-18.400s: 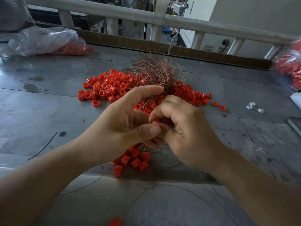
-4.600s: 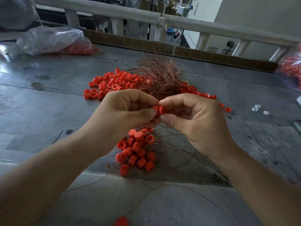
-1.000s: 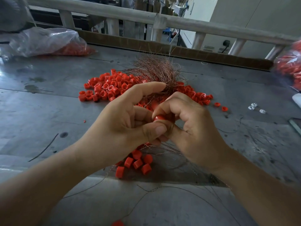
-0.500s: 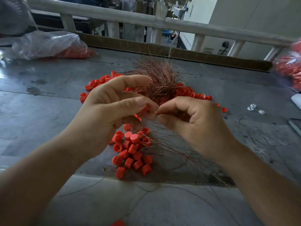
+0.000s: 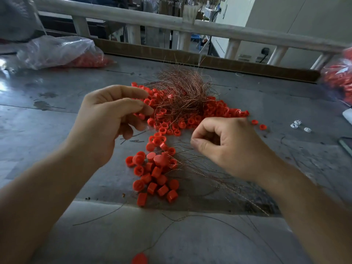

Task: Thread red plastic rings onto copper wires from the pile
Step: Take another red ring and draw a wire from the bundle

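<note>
A grey table (image 5: 47, 134) is viewed from above. Over it the left hand (image 5: 108, 121) is held released at centre left, fingers loosely bent, while the right hand (image 5: 228, 145) is curled thumb to forefinger; whether a wire is pinched cannot be told. A pile of red plastic rings (image 5: 217, 108) is spread at far centre under tangled copper wires (image 5: 182, 88), with a smaller cluster (image 5: 156, 174) nearer

A scuffed grey table (image 5: 53, 134) has a crumpled clear plastic bag (image 5: 57, 52) lying at its far left and another bag (image 5: 339, 79) at the right edge. Three small white pieces (image 5: 297, 124) sit near the right side. Behind the table runs a cardboard strip (image 5: 247, 66), then a pale railing (image 5: 228, 31).
</note>
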A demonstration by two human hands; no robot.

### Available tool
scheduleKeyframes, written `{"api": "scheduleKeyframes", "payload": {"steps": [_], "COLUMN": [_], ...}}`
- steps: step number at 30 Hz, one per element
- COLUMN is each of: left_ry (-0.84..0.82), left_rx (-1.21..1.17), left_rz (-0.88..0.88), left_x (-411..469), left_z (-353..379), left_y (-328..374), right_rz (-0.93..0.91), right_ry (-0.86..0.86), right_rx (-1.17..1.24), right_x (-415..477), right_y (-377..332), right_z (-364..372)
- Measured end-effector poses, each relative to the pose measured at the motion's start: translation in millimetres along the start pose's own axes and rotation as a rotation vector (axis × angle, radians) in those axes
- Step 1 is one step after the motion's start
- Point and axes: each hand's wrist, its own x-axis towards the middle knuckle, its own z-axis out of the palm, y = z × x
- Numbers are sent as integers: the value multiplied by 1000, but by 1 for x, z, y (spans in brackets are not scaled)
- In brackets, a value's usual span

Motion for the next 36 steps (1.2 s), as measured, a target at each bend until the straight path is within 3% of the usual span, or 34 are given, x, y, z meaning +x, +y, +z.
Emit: {"api": "scheduleKeyframes", "payload": {"steps": [6,11,19,26,36], "left_ry": [214,283,78,64,42], "left_rx": [211,661,1070,1133,1177], "left_rz": [40,102,168,174,196], "left_x": [18,30,33,37,40], "left_z": [-18,-29,-19,-16,-18], "left_y": [-7,-22,-44,-44,-48], "right_rz": [67,76,78,116,132], "right_ry": [-177,-163,116,451,482], "right_rx": [-162,-130,-36,82,96], "right_x": [-1,0,1,6,6], "right_y": [5,6,7,17,20], "right_z": [3,-1,-15,-33,-30]}}
